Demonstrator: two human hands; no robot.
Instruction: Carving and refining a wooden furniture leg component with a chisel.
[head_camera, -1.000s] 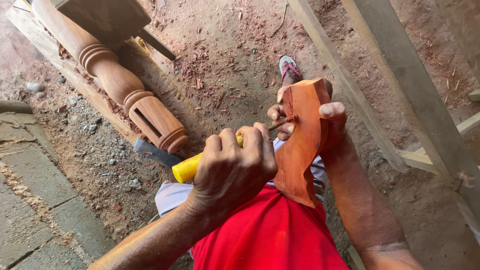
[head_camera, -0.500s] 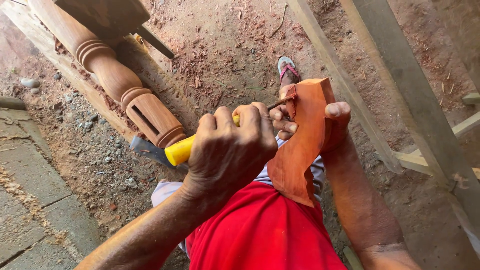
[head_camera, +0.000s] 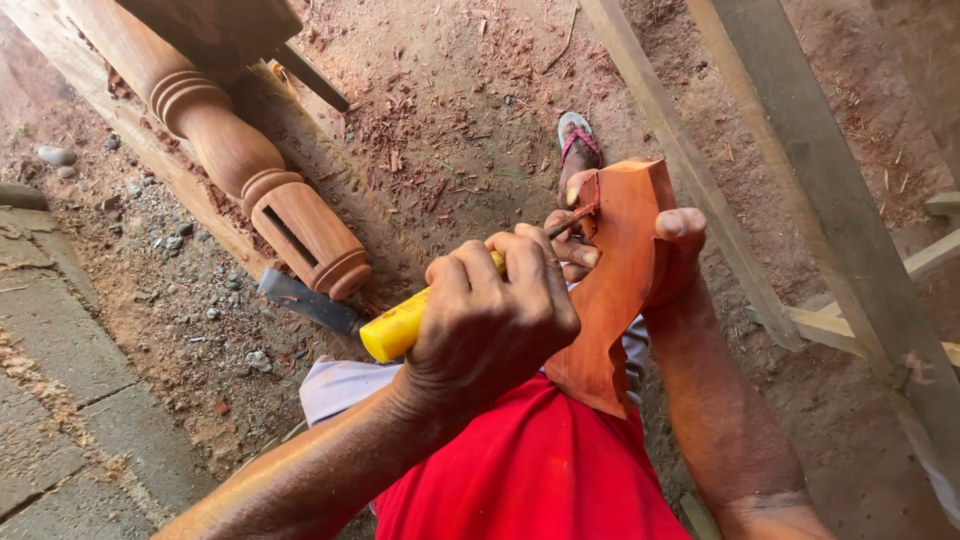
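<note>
My left hand (head_camera: 490, 320) is clenched around the yellow handle of a chisel (head_camera: 400, 328). Its thin blade reaches to the upper edge of a reddish-brown carved wooden piece (head_camera: 615, 290). That piece stands upright against my lap, above my red shirt (head_camera: 530, 470). My right hand (head_camera: 650, 250) wraps the wooden piece from behind, thumb on its right side and fingertips near the blade tip. A fresh cut with shavings shows at the piece's top left corner.
A turned wooden post (head_camera: 250, 170) with a slot lies on the dirt at the upper left. A flat dark blade (head_camera: 305, 303) lies beside it. Wood chips litter the ground. Grey timber beams (head_camera: 800, 180) cross on the right. My sandalled foot (head_camera: 578, 135) shows beyond the piece.
My left hand with the chisel has pushed up and to the right, closer to the top edge of the wooden piece. The right hand keeps its hold.
</note>
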